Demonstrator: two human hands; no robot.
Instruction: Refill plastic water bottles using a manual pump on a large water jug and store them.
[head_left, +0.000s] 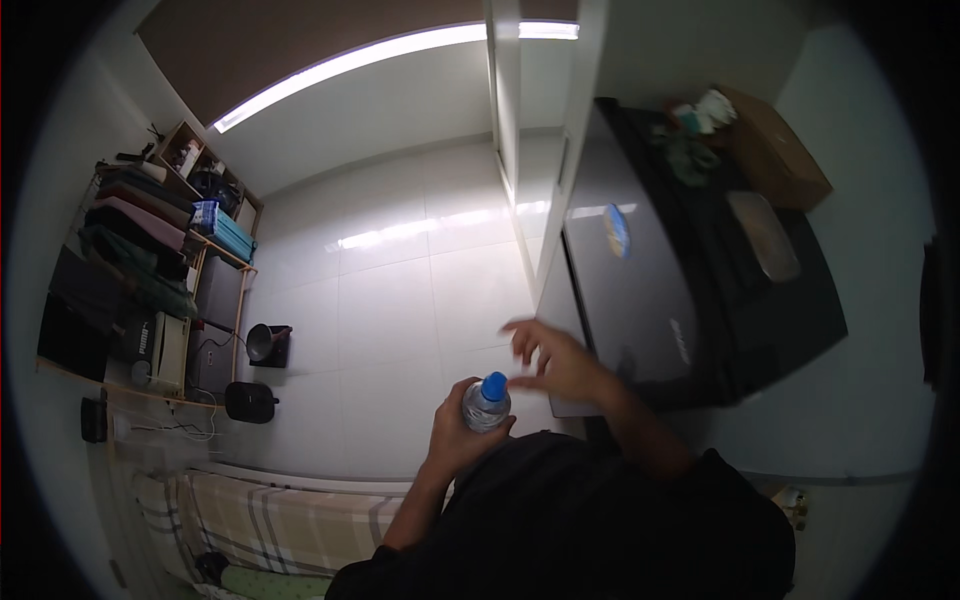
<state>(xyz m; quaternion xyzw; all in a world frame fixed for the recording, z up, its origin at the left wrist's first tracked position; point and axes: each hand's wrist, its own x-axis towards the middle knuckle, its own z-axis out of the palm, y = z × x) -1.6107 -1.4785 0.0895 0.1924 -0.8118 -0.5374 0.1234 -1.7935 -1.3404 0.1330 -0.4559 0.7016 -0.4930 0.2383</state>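
Note:
My left hand (457, 431) is wrapped around a clear plastic bottle (485, 411) with a blue cap (494, 385) on top. The bottle is in front of my dark shirt, its cap towards the camera. Just right of the cap, my right hand (551, 364) is raised with its fingers curled and apart, holding nothing. One fingertip is close to the cap; whether it touches cannot be told.
A dark grey refrigerator (637, 300) stands at the right, with a cardboard box (784, 150) and a plastic container (763, 236) on top. Clothes (142, 217) hang on a rack at the left. A bed with a plaid cover (300, 517) lies at lower left. White tiles (382, 307) cover the floor.

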